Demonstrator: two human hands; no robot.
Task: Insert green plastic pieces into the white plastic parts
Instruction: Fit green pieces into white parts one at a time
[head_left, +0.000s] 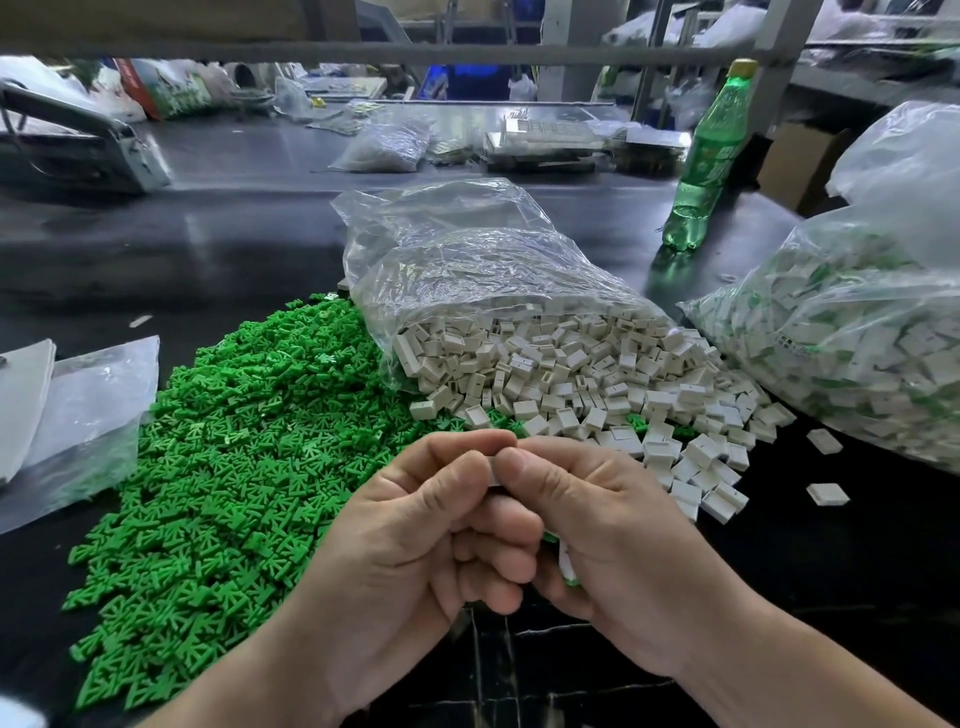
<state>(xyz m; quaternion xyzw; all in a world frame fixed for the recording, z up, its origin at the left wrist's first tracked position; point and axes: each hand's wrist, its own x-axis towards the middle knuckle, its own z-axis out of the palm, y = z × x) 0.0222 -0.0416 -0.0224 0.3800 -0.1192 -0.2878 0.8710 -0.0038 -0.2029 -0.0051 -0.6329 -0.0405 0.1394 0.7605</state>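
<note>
The green pieces (223, 467) lie heaped at your left. Your left hand (415, 535), fingers curled, pinches a white part (492, 474) against your right hand (613, 535), which is curled and gripping it too. Beyond them, white parts (571, 374) spill from a clear bag (467, 249).

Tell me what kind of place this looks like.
Probably a small factory assembly bench: a heap of green pieces, a bag spilling white parts onto the dark table, and a second bag packed with parts.
</note>
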